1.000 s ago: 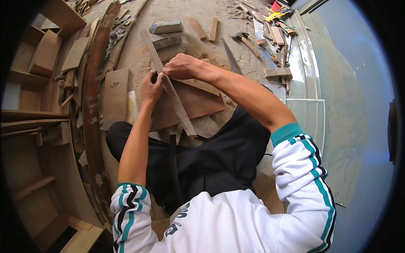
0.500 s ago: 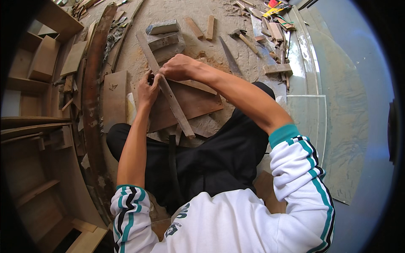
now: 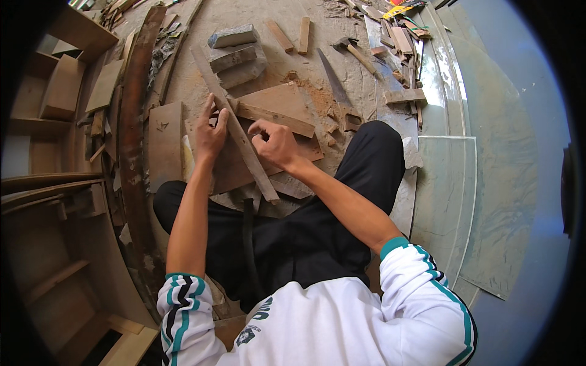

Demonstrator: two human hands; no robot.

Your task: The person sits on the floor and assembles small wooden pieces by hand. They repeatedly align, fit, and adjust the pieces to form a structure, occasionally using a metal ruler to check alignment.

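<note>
A long narrow wooden strip (image 3: 241, 137) slants from the upper left down toward my lap, crossing over a shorter wooden batten (image 3: 278, 118). My left hand (image 3: 211, 133) grips the strip's left edge near the crossing, thumb and forefinger against the wood. Just right of the strip, my right hand (image 3: 276, 144) is closed with its fingers curled; whether something small sits in them I cannot make out. Beneath both pieces lie brown boards (image 3: 235, 168). A handsaw (image 3: 334, 79) rests on the floor beyond, and a hammer (image 3: 357, 55) lies to its right.
Stacked stone blocks (image 3: 235, 58) stand ahead, with two short wood pieces (image 3: 304, 35) beyond. Wooden shelving (image 3: 43, 125) and a long plank (image 3: 135, 122) line the left. Glass sheets (image 3: 442, 183) lie at right, beside a heap of offcuts (image 3: 403, 43).
My right hand has drawn back from the crossing toward me, uncovering the batten and the saw's handle. The strip's far end has shifted slightly left. My left hand stays near the strip.
</note>
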